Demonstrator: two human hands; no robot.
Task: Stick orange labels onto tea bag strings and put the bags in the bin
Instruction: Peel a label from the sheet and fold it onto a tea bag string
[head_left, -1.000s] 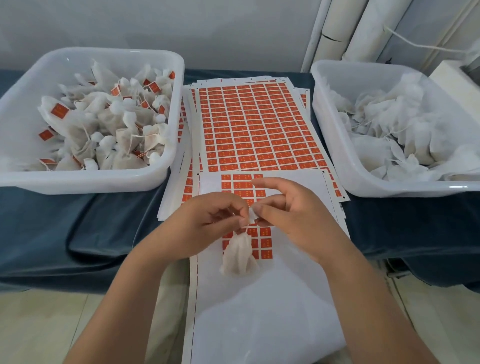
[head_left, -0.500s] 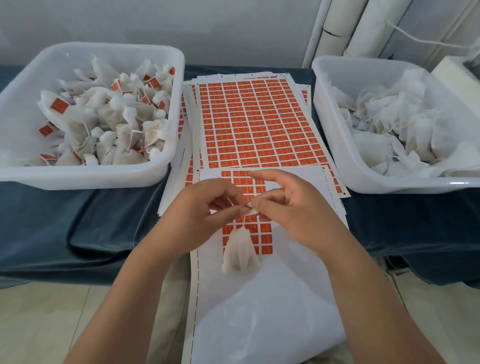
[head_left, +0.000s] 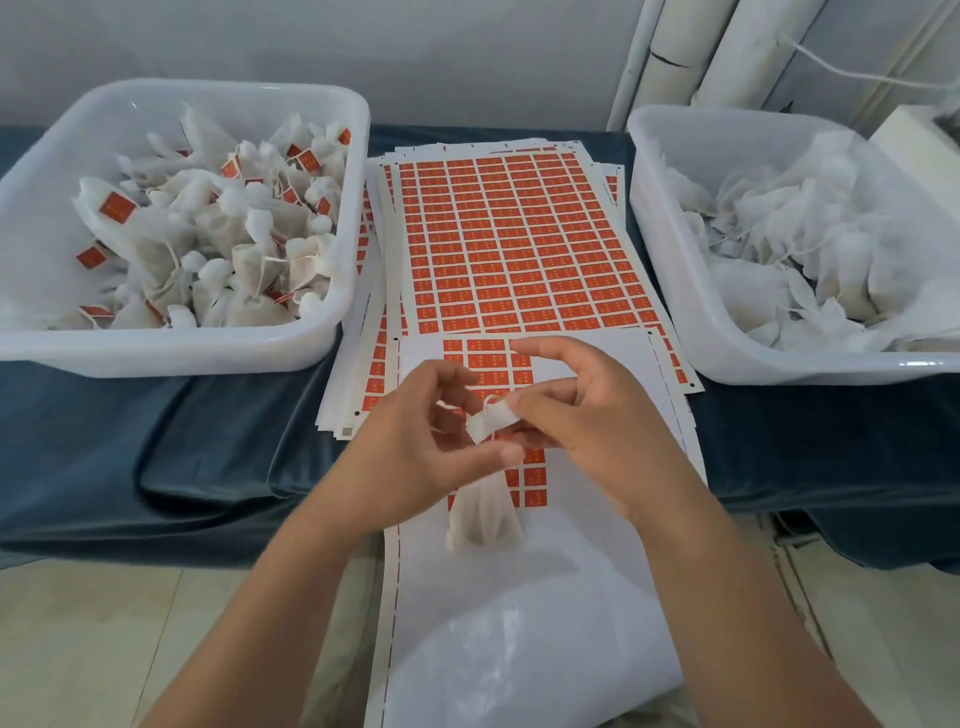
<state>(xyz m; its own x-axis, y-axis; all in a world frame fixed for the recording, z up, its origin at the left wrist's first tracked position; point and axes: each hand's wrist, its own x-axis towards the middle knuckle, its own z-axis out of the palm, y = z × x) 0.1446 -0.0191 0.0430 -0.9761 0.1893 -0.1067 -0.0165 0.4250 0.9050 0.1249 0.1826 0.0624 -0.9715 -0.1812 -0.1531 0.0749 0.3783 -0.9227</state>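
Note:
My right hand (head_left: 587, 415) pinches a folded label (head_left: 491, 421) between thumb and fingers, its white back facing me. A loop of string shows at the label's top edge. My left hand (head_left: 426, 447) is just left of the label with its fingers spread and loosely curled off it. Its thumb lies under the label's lower edge. A white tea bag (head_left: 483, 517) hangs below both hands over the near sticker sheet (head_left: 597, 545), which is mostly peeled, with a few orange labels left on it.
The white bin (head_left: 182, 358) at left holds several tea bags with orange labels. Another white bin (head_left: 769, 366) at right holds unlabelled bags. A stack of full orange label sheets (head_left: 519, 244) lies between the two bins on the dark blue cloth (head_left: 156, 441).
My left fingers have lifted off the label and spread apart, while the right hand keeps its pinch. The label's white back now faces me.

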